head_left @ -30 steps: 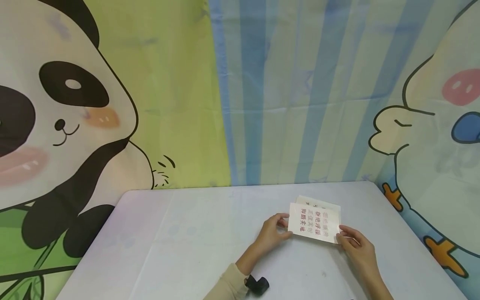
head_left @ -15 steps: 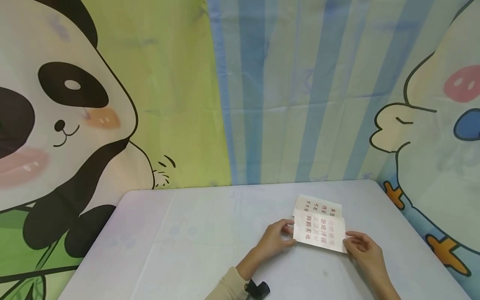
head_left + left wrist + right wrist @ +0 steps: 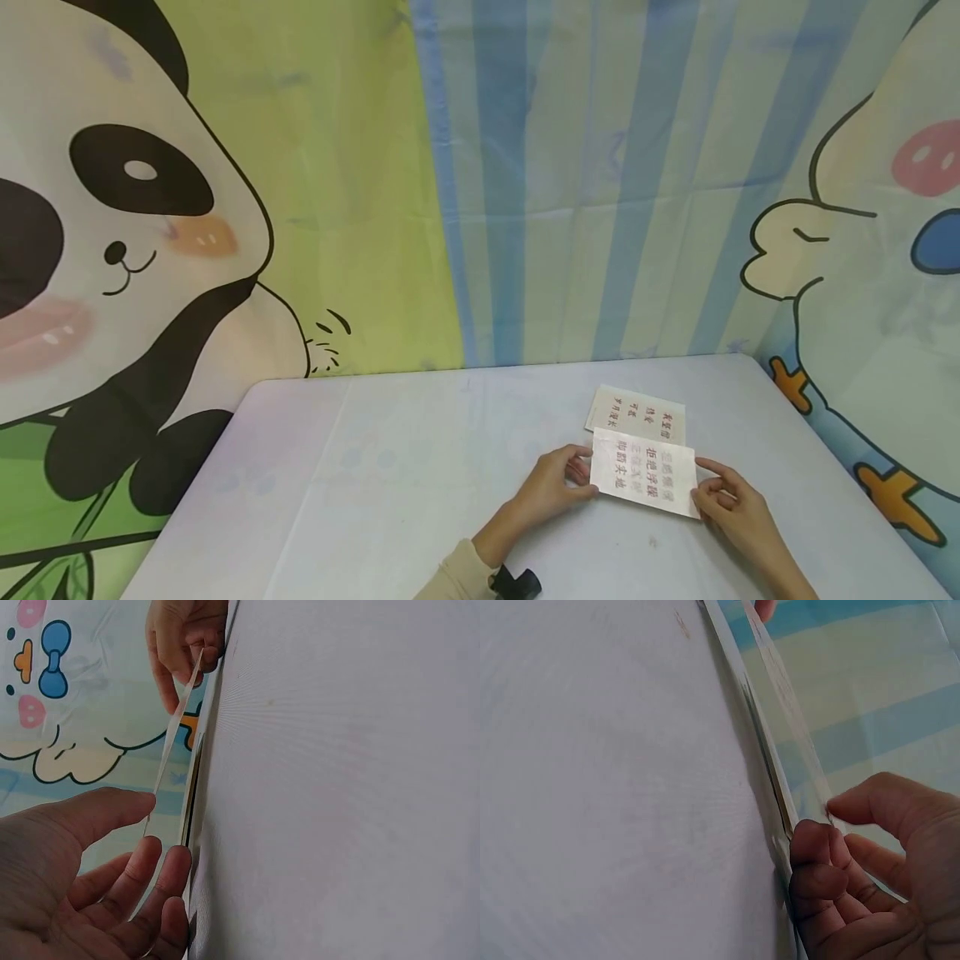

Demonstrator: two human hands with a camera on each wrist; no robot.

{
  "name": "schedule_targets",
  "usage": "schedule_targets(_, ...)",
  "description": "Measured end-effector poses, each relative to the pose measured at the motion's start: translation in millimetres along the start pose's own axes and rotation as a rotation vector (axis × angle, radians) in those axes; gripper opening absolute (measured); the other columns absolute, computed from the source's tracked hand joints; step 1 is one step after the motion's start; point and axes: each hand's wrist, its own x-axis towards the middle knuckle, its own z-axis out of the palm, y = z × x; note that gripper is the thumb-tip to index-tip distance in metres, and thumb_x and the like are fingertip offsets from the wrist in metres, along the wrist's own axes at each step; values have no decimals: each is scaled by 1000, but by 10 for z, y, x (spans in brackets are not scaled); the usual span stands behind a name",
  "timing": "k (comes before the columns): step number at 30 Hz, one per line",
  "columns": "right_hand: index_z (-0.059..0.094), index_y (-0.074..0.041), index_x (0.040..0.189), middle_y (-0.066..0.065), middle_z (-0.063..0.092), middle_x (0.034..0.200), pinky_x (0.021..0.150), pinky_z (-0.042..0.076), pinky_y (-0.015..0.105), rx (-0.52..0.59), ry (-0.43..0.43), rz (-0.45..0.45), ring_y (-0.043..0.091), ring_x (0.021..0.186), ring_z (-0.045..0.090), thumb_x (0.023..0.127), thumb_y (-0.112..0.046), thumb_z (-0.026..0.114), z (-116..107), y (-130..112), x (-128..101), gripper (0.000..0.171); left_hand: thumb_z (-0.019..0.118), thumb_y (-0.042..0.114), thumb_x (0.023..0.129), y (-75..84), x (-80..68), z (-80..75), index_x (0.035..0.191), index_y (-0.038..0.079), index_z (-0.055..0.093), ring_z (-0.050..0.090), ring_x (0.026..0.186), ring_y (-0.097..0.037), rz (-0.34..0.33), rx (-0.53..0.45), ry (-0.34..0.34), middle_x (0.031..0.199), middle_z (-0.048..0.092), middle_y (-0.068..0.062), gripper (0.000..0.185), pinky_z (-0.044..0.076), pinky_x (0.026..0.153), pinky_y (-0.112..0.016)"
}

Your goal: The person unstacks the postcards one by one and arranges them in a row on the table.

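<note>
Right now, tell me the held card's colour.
The held card is whitish with reddish lettering, best in head view.

Backdrop cloth [image 3: 468,183]: we face it behind the table [image 3: 360,500], yellow-green on the left, pale with blue vertical stripes [image 3: 506,183] on the right.
Panda [image 3: 172,275]: we see it printed large on the left, with orange and pink cheeks [image 3: 201,237] and green ground [image 3: 22,492] below.
Pale figure [image 3: 877,333]: we find this outlined cartoon on the right, with a pink oval [image 3: 930,158], a blue shape [image 3: 941,242] and orange feet [image 3: 896,504].
Tabletop: we look down on whitish material, its far corners rounded, with a faint crease toward the left.
Light: we have it soft and even in the head view, dimmer in both wrist views.
</note>
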Motion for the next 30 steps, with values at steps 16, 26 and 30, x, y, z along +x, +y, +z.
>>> schedule_targets(16,53,6,126,11,58,97,56,47,18,-43,128,-38,1,65,52,93,-17,66,-44,13,-24,42,78,11,82,60,-44,50,121,1,60,57,73,6,-18,-19,-67,85,64,10,44,49,74,-14)
schedule_targets(26,54,6,126,11,59,93,53,44,18,-98,148,-32,1,63,49,91,-8,66,-76,47,-35,40,76,13,84,42,-60,51,121,2,63,59,75,4,-65,-177,-139,89,68,7,40,50,69,-15)
schedule_targets(30,57,6,124,10,60,91,55,44,18,-130,163,-49,1,65,49,92,-10,64,-96,56,-35,37,74,13,85,52,-56,46,120,1,63,59,74,3,-64,-198,-159,90,69,5,39,49,67,-15)
